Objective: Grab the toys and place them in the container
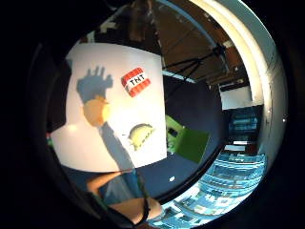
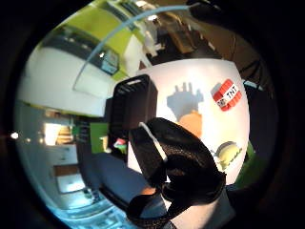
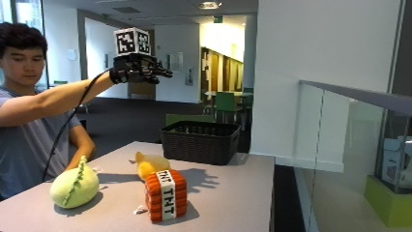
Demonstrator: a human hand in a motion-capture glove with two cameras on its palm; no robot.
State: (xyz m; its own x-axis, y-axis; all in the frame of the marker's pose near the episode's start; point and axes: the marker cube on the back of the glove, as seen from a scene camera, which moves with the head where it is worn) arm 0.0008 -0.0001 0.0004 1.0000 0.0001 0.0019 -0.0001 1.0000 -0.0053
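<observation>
Nearest the outside camera, the TNT block [image 3: 166,195] stands upright on the table [image 3: 238,203]: plush, probably light and squashy, so I'd squeeze its sides. The green plush [image 3: 75,187] sits beside it, its ridge running up. Yellow toy [image 3: 150,165] is behind, basket [image 3: 199,141] farthest. My gloved right hand [image 3: 136,69] is raised high, fingers spread, holding nothing.

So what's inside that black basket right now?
From the outside view, the basket shows only its dark rim and woven wall, so its inside is hidden. The TNT block, green plush and yellow toy lie on the table, outside it.
</observation>
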